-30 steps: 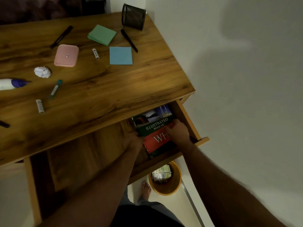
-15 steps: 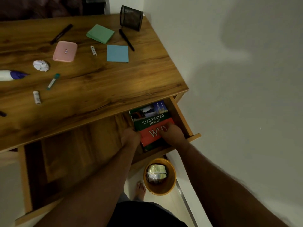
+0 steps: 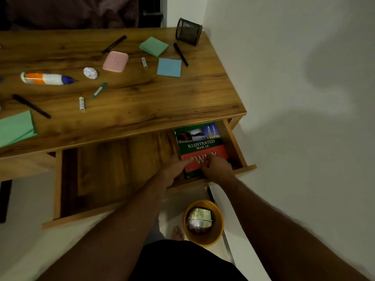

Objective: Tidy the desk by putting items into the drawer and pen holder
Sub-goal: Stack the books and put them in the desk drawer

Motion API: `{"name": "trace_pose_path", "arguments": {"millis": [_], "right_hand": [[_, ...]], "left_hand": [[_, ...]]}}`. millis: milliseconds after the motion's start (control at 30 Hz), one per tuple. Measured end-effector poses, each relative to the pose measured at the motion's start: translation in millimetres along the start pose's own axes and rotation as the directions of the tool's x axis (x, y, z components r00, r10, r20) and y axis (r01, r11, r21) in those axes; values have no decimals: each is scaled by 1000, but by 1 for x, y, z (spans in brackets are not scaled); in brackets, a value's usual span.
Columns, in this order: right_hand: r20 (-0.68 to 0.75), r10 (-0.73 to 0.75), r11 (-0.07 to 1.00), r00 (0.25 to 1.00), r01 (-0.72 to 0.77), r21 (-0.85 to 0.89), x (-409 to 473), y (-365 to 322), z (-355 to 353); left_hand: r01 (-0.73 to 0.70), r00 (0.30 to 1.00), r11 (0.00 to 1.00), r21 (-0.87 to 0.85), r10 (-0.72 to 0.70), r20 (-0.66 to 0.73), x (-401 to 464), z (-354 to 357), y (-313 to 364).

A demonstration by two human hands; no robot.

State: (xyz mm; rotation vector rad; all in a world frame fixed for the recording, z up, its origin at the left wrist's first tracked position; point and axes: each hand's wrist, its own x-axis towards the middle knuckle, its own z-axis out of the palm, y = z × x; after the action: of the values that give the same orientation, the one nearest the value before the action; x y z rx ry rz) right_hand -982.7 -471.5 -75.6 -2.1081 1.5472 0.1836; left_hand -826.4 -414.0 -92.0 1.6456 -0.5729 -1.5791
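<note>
**A:** Head view, left side first: what is the left hand (image 3: 176,168) doing?

**B:** It rests at the book's (image 3: 200,148) left edge, fingers reaching onto the red cover. I can't tell whether they curl round the edge or only press. Just right of it, the right hand (image 3: 218,169) sits on the lower cover, fingers bent down onto it. It looks like pressing, not gripping, though I can't say for sure.

**A:** Why both hands?

**B:** My guess is they are squaring the book flat on the drawer (image 3: 235,142) floor, in the right-hand end.

**A:** How tight is it there?

**B:** Right of the hands, a narrow strip separates the book from the drawer's side wall. Beyond the fingers, the book's top runs under the desk (image 3: 142,102) edge. Left of the hands the drawer floor lies bare, with plenty of room.

**A:** And the rest?

**B:** Still on the desktop, well beyond the hands: glue bottle (image 3: 46,78), pens, sticky notes. The pen holder (image 3: 188,34) lies tipped at the far corner.
</note>
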Motion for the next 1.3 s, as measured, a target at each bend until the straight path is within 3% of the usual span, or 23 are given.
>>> {"name": "trace_pose_path", "arguments": {"millis": [367, 533, 633, 700, 733, 833, 967, 1067, 1167, 1300], "right_hand": [[-187, -180, 984, 966, 176, -33, -42, -11, 13], [-191, -269, 963, 944, 265, -47, -51, -10, 15], [-191, -291, 957, 938, 285, -60, -53, -10, 17], [-204, -271, 955, 941, 289, 61, -54, -10, 15], [-242, -238, 942, 941, 284, 180, -56, -9, 13], [-375, 38, 741, 926, 226, 633, -64, -10, 7], [-217, 347, 330, 912, 98, 939, -75, -23, 10], [39, 400, 84, 915, -79, 993, -86, -32, 26], [202, 383, 5, 901, -221, 975, -96, -38, 48], [344, 346, -135, 873, -316, 939, -102, -52, 57]], "left_hand": [[-38, 999, 981, 191, 36, 12, -7, 11, -12], [-46, 999, 973, 226, 45, 11, -2, 9, -15], [-128, 990, 941, 315, 138, -10, -10, 16, -10], [-178, 968, 945, 274, 218, -123, -25, 18, -4], [-206, 954, 964, 166, 235, -184, -36, 17, -2], [-290, 909, 942, -170, 215, -357, -81, -2, -8], [-284, 861, 823, -492, -7, -508, -135, -39, -33], [-193, 857, 691, -697, -228, -463, -159, -55, -48], [-157, 833, 578, -801, -358, -421, -174, -68, -69], [-126, 844, 439, -889, -424, -329, -178, -84, -88]]}}
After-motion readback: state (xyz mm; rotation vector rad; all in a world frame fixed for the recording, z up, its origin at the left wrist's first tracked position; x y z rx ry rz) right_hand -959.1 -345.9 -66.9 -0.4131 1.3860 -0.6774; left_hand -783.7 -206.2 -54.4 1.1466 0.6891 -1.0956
